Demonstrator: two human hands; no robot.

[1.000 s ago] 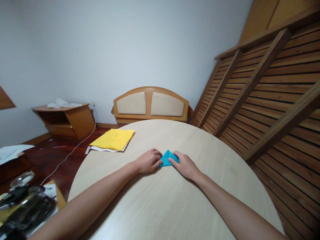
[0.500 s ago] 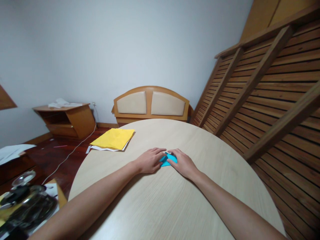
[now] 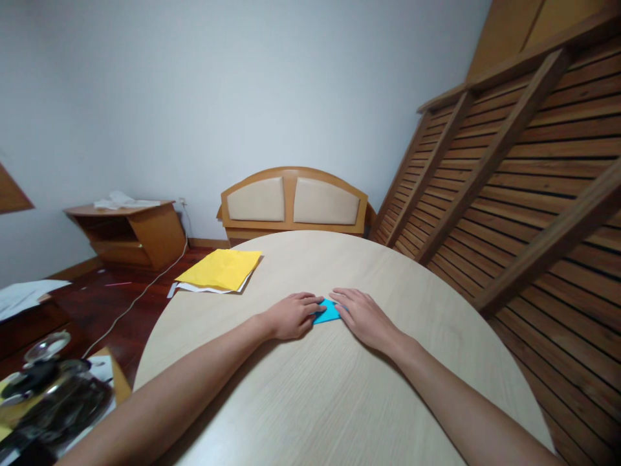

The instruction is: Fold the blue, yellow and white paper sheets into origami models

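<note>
R hand (image 3: 365,315) flattened; blue paper (image 3: 328,312) btwn hands, L hand (image 3: 294,315) touching.

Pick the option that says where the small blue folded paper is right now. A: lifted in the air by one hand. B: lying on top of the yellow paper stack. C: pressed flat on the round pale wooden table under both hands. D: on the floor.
C: the small blue folded paper lies on the round pale wooden table, with the left hand and right hand flat on its edges.
</note>
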